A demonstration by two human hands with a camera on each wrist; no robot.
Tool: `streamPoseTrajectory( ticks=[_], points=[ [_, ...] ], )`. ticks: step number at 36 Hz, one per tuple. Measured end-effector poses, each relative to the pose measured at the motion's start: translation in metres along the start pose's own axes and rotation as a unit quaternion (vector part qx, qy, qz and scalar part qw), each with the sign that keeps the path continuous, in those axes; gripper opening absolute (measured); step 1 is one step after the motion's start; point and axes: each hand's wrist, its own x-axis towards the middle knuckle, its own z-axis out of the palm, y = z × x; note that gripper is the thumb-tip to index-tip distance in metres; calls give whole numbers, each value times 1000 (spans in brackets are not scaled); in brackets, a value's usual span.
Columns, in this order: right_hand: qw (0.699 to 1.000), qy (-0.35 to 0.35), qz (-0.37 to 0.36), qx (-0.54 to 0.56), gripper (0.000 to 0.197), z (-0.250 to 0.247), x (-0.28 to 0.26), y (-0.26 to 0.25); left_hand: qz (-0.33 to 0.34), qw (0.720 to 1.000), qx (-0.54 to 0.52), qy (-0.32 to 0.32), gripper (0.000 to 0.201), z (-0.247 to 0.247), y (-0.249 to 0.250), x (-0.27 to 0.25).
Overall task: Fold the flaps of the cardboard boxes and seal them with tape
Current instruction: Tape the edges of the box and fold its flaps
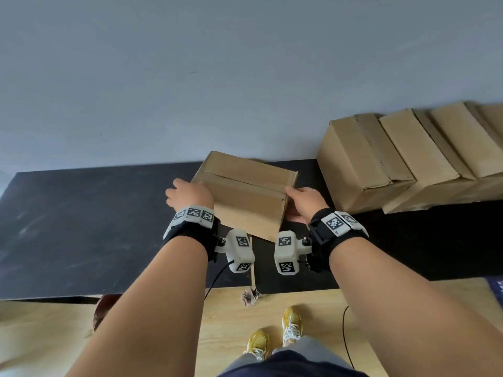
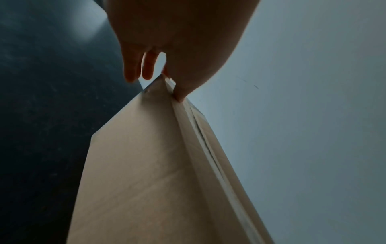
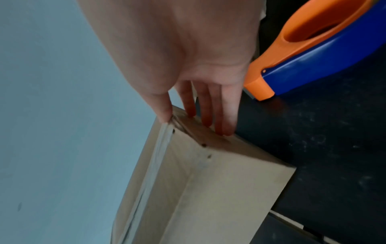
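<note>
Both hands clamp one small brown cardboard box [image 1: 242,194] on the black tabletop [image 1: 81,227]: left hand [image 1: 189,194] and right hand [image 1: 303,201] pinch its ends, thumbs on top. Its flaps lie folded with no tape visible, so sealing remains. An orange-and-blue tape dispenser [image 3: 313,54] waits nearby; more plain cardboard boxes [image 1: 394,159] lean alongside.

The plain brown cardboard box [image 1: 245,197] looked matt and papery, its flap edges showing raw corrugated board. The black table top [image 1: 81,227] was dull, scuffed with pale chalky marks. The orange and blue plastic tape dispenser [image 3: 309,54] was smooth and glossy. The stacked brown cardboard boxes [image 1: 402,159] were equally matt. The pale wooden floor [image 1: 272,308] showed a faint sheen.
</note>
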Motion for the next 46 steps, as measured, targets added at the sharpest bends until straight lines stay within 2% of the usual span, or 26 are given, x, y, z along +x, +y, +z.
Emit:
streamPoseTrajectory(
  ticks=[1, 2, 5, 6, 8, 10, 12, 15, 17, 19, 23, 26, 29, 33, 38, 46],
  points=[
    [1000, 3, -10, -3, 15, 3, -1, -2, 32, 999, 30, 12, 41, -1, -2, -1],
    [1000, 6, -18, -15, 15, 5, -3, -5, 81, 994, 68, 28, 43, -1, -3, -2],
    [996, 16, -54, -74, 16, 10, 0, -8, 286, 948, 132, 55, 51, 3, -2, -7],
    [993, 22, -65, -100, 19, 12, 2, -8, 348, 926, 140, 29, 52, 6, 1, -11],
    [987, 28, -83, -133, 27, 14, 7, -8, 439, 873, 198, -73, 53, 12, 9, -23],
    [986, 24, -92, -139, 30, 15, 10, -7, 476, 824, 260, -162, 60, 22, 12, -34],
    [985, 30, -94, -142, 33, 14, 12, -6, 467, 816, 268, -209, 76, 30, 11, -42],
    [983, 70, -85, -144, 38, 6, 12, -2, 468, 807, 288, -217, 95, 35, 5, -43],
    [984, 94, -78, -129, 36, -3, 14, 6, 485, 796, 308, -188, 98, 35, 3, -43],
    [984, 101, -63, -132, 36, -14, 15, 17, 507, 796, 304, -132, 95, 35, 1, -45],
    [975, 137, -43, -171, 32, -30, 8, 41, 495, 819, 286, -41, 88, 44, -2, -62],
    [956, 202, -28, -210, 34, -40, 2, 59, 476, 835, 276, -11, 86, 56, -4, -80],
    [936, 229, 4, -268, 32, -54, -8, 74, 489, 834, 257, 4, 86, 68, -7, -91],
    [911, 230, 17, -343, 27, -72, -12, 94, 494, 826, 271, 11, 89, 76, -8, -94],
    [902, 166, 47, -396, 28, -76, -8, 110, 495, 822, 282, 27, 89, 78, -8, -91],
    [871, 121, 73, -470, 32, -73, 2, 115, 485, 832, 266, 36, 90, 80, -8, -94]
  ],
)
